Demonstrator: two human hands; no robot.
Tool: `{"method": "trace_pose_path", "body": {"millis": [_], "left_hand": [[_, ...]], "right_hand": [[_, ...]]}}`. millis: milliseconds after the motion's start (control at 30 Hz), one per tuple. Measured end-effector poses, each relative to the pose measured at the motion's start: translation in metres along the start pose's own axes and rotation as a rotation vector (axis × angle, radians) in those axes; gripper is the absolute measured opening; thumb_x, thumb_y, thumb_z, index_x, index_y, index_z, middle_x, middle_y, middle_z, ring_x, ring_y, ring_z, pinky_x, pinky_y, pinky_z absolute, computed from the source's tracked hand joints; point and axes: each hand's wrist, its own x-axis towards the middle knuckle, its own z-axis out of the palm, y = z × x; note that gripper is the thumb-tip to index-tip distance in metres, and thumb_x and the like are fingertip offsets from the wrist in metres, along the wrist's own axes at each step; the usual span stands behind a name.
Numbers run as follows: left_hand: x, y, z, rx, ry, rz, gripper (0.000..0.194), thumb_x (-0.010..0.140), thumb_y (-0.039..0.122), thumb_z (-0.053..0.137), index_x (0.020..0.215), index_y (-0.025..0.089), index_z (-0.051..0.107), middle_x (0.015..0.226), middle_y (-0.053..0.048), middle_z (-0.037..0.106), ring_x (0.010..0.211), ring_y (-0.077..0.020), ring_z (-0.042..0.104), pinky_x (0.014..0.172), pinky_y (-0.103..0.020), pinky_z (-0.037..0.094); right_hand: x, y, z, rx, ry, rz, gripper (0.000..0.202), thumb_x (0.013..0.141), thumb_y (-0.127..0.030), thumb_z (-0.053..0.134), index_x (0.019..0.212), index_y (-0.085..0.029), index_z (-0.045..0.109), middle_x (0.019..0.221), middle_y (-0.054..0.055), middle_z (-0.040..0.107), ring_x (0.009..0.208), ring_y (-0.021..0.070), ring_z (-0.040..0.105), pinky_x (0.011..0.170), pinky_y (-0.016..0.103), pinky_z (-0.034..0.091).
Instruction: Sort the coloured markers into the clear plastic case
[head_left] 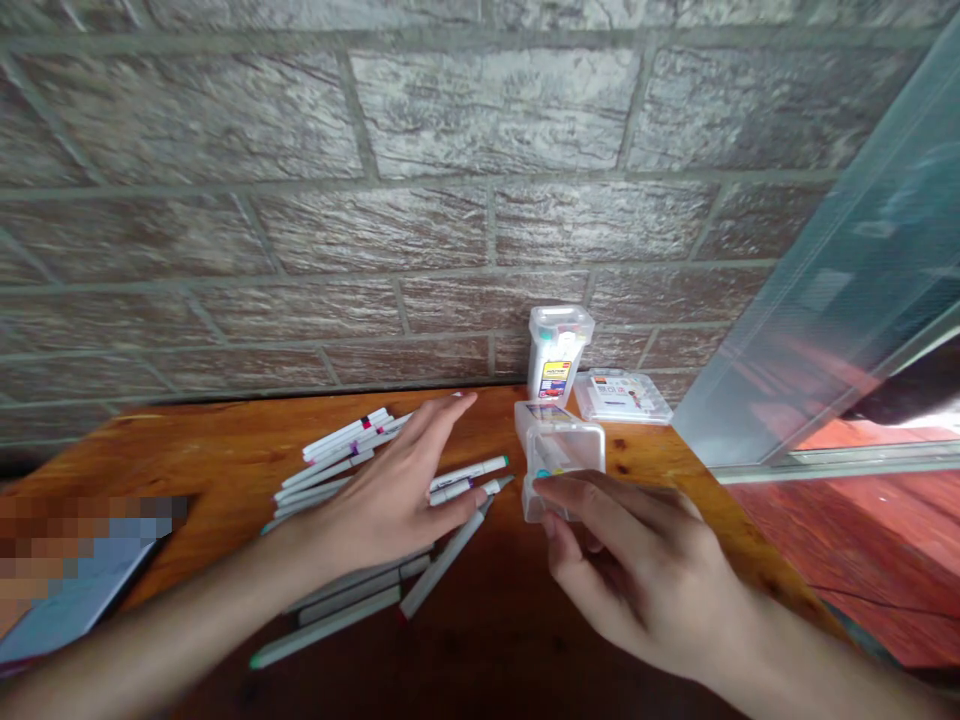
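Observation:
My left hand (409,490) reaches over a spread of white markers (330,485), its fingers stretched out and the thumb apart. It covers part of the pile, and I cannot tell whether it touches the markers. Near its thumb, a marker with a grey tip (461,550) lies at a slant. My right hand (637,560) is at the front of a clear plastic box (566,440) lying on its side. Its thumb and index finger are curled close together at the box's lower left; what they hold, if anything, is hidden. Teal and yellow marker ends (546,474) show inside the box.
Behind the box stands an upright clear container (556,355) with a yellow label. A flat clear lid or case (624,396) lies beside it against the brick wall (491,230). A phone or tablet (90,580), partly blurred, is at left. The wooden table (217,430) ends at right near a glass panel (817,250).

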Motion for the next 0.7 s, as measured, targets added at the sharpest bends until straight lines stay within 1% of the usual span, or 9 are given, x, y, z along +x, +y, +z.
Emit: {"method": "trace_pose_path", "body": {"millis": [67,133,200,233,267,333,433,600,700], "left_hand": [[-0.004,-0.006,-0.005,-0.029,0.046,-0.021,0.069,0.105,0.034,0.059,0.167,0.024,0.030,0.169,-0.015,0.042,0.157,-0.0329,0.041,0.131,-0.053,0.035],[-0.006,-0.015,-0.007,-0.072,0.099,-0.045,0.053,0.106,0.029,0.053,0.158,0.023,0.045,0.158,-0.014,0.055,0.149,-0.0302,0.052,0.126,-0.050,0.040],[-0.006,-0.026,-0.005,-0.110,0.155,-0.058,0.037,0.105,0.026,0.053,0.140,0.021,0.062,0.139,-0.012,0.068,0.132,-0.0279,0.065,0.115,-0.045,0.050],[-0.006,-0.032,-0.004,-0.127,0.195,-0.077,0.028,0.103,0.024,0.054,0.127,0.019,0.069,0.125,-0.011,0.073,0.119,-0.0263,0.071,0.106,-0.041,0.055],[-0.005,-0.038,-0.001,-0.137,0.218,-0.101,0.025,0.102,0.022,0.054,0.119,0.019,0.071,0.115,-0.009,0.076,0.108,-0.0243,0.073,0.098,-0.038,0.056],[-0.006,-0.048,0.003,-0.145,0.248,-0.131,0.023,0.097,0.017,0.055,0.112,0.019,0.073,0.097,-0.005,0.076,0.090,-0.0209,0.074,0.085,-0.033,0.056],[-0.013,-0.059,0.008,-0.133,0.220,-0.144,0.017,0.095,0.018,0.059,0.103,0.020,0.074,0.083,-0.001,0.074,0.076,-0.0172,0.069,0.073,-0.028,0.051],[-0.026,-0.063,0.012,-0.085,0.117,-0.150,0.015,0.096,0.016,0.061,0.087,0.020,0.072,0.077,0.000,0.072,0.071,-0.0154,0.065,0.068,-0.026,0.046],[-0.028,-0.063,0.017,-0.085,0.073,-0.148,0.015,0.096,0.015,0.062,0.088,0.020,0.074,0.083,-0.001,0.075,0.076,-0.0167,0.068,0.071,-0.026,0.048]], "right_hand": [[0.005,-0.003,0.009,0.028,0.031,-0.028,0.018,0.100,-0.010,0.058,0.114,-0.014,0.068,0.084,0.004,0.078,0.063,0.0180,0.074,0.059,0.030,0.057],[0.011,-0.005,0.021,0.068,0.031,-0.023,0.015,0.099,-0.010,0.059,0.109,-0.015,0.069,0.082,0.003,0.077,0.061,0.0175,0.071,0.058,0.030,0.055],[0.015,-0.008,0.035,0.109,0.012,-0.014,0.014,0.099,-0.010,0.058,0.104,-0.016,0.069,0.078,0.003,0.075,0.059,0.0173,0.069,0.058,0.030,0.053],[0.016,-0.010,0.042,0.128,0.000,-0.006,0.015,0.099,-0.010,0.057,0.104,-0.016,0.069,0.077,0.003,0.074,0.060,0.0177,0.069,0.059,0.030,0.052],[0.017,-0.011,0.051,0.143,-0.019,-0.011,0.016,0.099,-0.010,0.055,0.103,-0.016,0.069,0.075,0.002,0.073,0.059,0.0176,0.067,0.057,0.030,0.050],[0.015,-0.013,0.068,0.168,-0.050,-0.013,0.018,0.099,-0.009,0.053,0.102,-0.017,0.069,0.077,0.003,0.073,0.061,0.0182,0.068,0.059,0.030,0.049],[0.006,-0.013,0.089,0.200,-0.083,-0.031,0.019,0.098,-0.008,0.053,0.100,-0.019,0.068,0.082,0.006,0.077,0.066,0.0205,0.072,0.059,0.030,0.049],[-0.012,-0.009,0.102,0.304,-0.178,-0.059,0.021,0.098,-0.006,0.051,0.101,-0.020,0.066,0.082,0.005,0.076,0.065,0.0183,0.071,0.057,0.027,0.051],[-0.016,-0.008,0.101,0.358,-0.230,-0.033,0.022,0.097,-0.006,0.051,0.101,-0.021,0.066,0.081,0.005,0.075,0.066,0.0194,0.070,0.057,0.029,0.051]]}}
